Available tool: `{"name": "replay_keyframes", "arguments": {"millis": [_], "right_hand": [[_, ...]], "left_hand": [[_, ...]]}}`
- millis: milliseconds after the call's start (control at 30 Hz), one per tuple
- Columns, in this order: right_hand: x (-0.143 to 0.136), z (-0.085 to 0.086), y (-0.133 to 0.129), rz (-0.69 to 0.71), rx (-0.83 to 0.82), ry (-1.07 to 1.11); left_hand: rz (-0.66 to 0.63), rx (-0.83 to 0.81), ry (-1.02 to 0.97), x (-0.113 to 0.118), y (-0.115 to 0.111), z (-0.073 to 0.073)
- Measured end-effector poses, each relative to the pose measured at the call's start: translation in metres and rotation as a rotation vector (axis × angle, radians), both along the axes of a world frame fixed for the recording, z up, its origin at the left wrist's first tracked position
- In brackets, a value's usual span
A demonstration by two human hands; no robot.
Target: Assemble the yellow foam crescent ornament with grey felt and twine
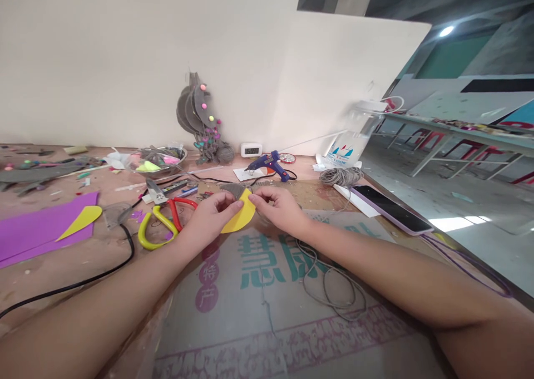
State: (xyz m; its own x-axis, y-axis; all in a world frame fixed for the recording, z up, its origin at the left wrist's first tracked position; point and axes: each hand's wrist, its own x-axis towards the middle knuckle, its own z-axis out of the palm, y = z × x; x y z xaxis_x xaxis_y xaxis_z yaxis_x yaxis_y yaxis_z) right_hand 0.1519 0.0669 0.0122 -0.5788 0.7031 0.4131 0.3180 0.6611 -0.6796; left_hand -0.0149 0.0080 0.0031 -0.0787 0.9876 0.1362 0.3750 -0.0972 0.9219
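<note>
Between my two hands is a yellow teardrop-shaped cutout point(238, 217), pinched near its upper tip. My left hand point(217, 209) grips its left side with thumb and fingers. From the right, my right hand point(280, 207) pinches the tip's edge. Behind the cutout shows a grey cord-wrapped piece point(234, 189), partly hidden by it and my fingers. Grey cord point(334, 290) lies in loose loops below my right forearm, on a printed cardboard sheet point(225, 340). Beyond my hands rests a blue glue gun point(271, 165) with its nozzle pointing left.
Left are yellow-handled pliers point(146, 234), red-handled pliers point(177, 212), purple sheets point(45, 229) with another yellow cutout point(83, 220), and a black cable point(120, 262). A grey decorated hanging point(204, 120) leans on the wall. Right are a cord ball point(340, 175), a phone point(390, 207) and a clear plastic jar point(354, 134).
</note>
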Motion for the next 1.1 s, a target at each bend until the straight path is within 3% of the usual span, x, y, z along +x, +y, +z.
{"name": "replay_keyframes", "arguments": {"millis": [267,400,667,900,1100], "right_hand": [[-0.001,-0.001,0.001,0.057,-0.09,0.033],[0.0,-0.003,0.004,0.022,-0.098,0.061],[0.003,-0.011,0.019,-0.014,-0.238,0.239],[0.002,-0.003,0.006,0.009,-0.037,0.068],[0.002,-0.002,0.001,0.05,0.091,-0.036]], "left_hand": [[-0.023,0.011,-0.069,-0.002,0.0,-0.002],[-0.027,0.002,-0.136,-0.001,0.0,-0.001],[0.11,0.067,-0.393,-0.001,0.003,-0.003],[0.012,0.054,-0.3,0.0,0.0,0.001],[0.051,-0.018,-0.085,-0.003,-0.002,0.0]]}}
